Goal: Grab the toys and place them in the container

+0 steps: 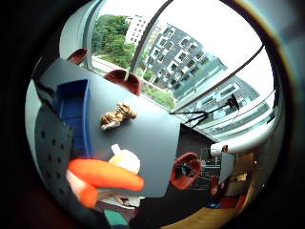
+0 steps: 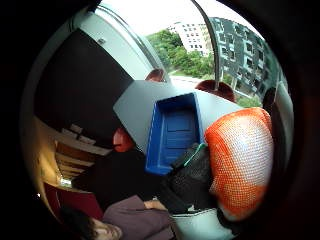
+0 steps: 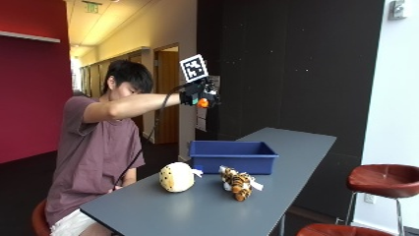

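Observation:
In the outside view my gloved right hand [image 3: 198,95] is raised high over the table, above and a little short of the blue container [image 3: 232,156]. It grips an orange toy [image 3: 203,103], which shows close to the palm as an orange and white mesh shape [image 2: 240,160] [image 1: 105,174]. The container [image 2: 175,130] [image 1: 74,112] looks empty. A round cream plush [image 3: 177,177] [image 1: 125,159] and a striped tiger plush [image 3: 237,183] [image 1: 117,116] lie on the grey table [image 3: 196,211] in front of the container.
The table is long and narrow and runs toward a dark wall. Red stools [image 3: 386,179] stand along its right side, and windows lie beyond them. The person sits at the table's near left corner.

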Tool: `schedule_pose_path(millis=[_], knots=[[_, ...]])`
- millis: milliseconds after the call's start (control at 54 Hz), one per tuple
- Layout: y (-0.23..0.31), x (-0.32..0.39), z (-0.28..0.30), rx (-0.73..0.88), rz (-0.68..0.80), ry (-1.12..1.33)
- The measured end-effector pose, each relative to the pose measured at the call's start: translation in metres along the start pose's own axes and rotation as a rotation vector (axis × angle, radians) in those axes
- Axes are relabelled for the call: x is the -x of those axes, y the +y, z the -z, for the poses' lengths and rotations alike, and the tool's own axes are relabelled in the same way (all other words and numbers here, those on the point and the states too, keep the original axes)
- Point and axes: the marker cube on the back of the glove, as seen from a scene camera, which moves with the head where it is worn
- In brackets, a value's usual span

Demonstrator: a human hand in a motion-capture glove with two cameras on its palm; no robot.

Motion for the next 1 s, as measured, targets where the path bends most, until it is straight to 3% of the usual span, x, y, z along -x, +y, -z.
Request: schedule_pose_path(millis=[93,278,463,519,611,704,834,1000], knots=[[-0.003,0.031,-0.029,0.028,0.249,0.079],[-0.011,0.098,-0.08,0.109,0.228,0.029],[-0.014,0.121,-0.121,0.217,0.22,0.081],[-0.012,0.126,-0.133,0.287,0.171,0.09],[0.003,0.136,-0.151,0.472,0.295,0.034],[0.013,0.135,-0.164,0.609,0.287,-0.065],[0.006,0.12,-0.163,0.517,0.164,0.032],[0.008,0.093,-0.129,0.483,0.215,-0.048]])
